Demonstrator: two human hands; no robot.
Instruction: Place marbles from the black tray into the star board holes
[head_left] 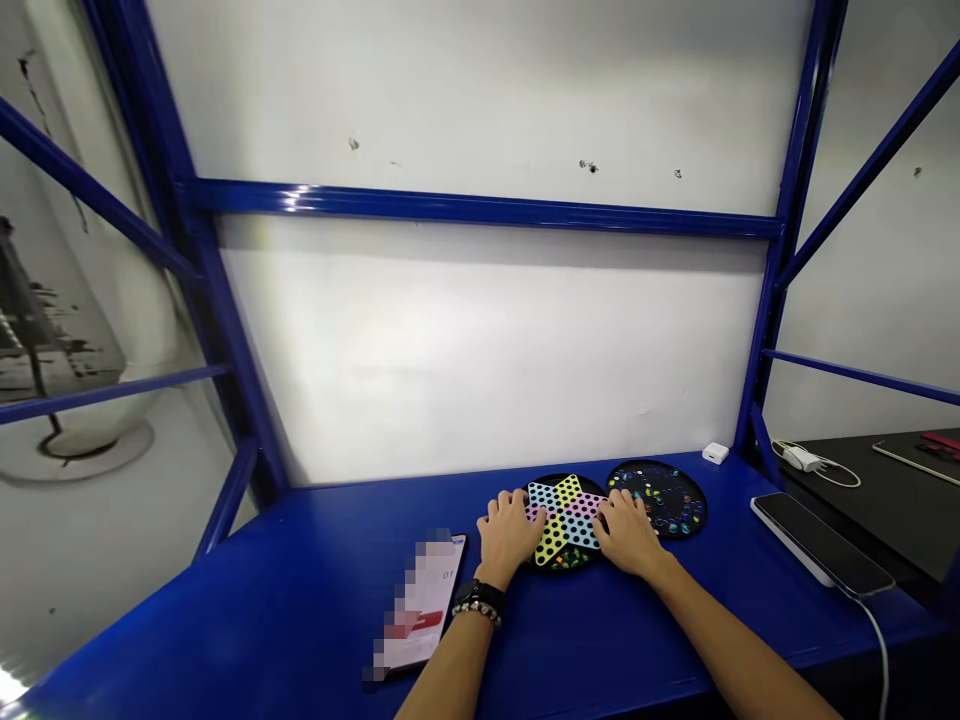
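A star-shaped Chinese checkers board with holes and yellow, blue and pink sections is between my two hands. It lies over a round black tray, where small coloured marbles show past its lower edge. My left hand grips the board's left side, thumb on the holes and fingers curled at the rim. On the opposite side, my right hand grips the right points. Just beyond my right hand, a second round black tray holds several scattered coloured marbles. A watch and beaded bracelet circle my left wrist.
A tablet or large phone, partly pixelated, lies left of my left forearm on the blue tabletop. A dark phone rests on a white block with a cable at the right. A white adapter stands at the back. Blue posts frame the table.
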